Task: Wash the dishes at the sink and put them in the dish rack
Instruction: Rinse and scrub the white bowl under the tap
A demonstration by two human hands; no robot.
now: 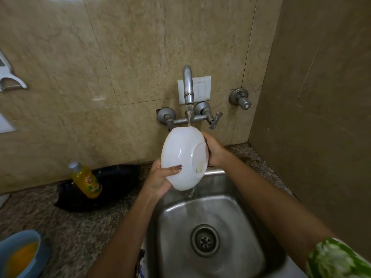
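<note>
White plastic is catching the light as a bowl (183, 157) is hanging tilted under the tap (188, 87), its underside facing the camera and its rim turned toward the wall. The left hand (160, 178) is gripping the lower left edge, thumb lying across the outside. The right hand (213, 150) is holding the upper right side, fingers curling behind the rim. Both forearms are reaching forward over the sink (236, 205). Water is striking the bowl's top edge and dripping off its bottom into the steel basin. A yellow bottle (86, 180) is standing on the speckled tabletop (80, 227) to the left.
</note>
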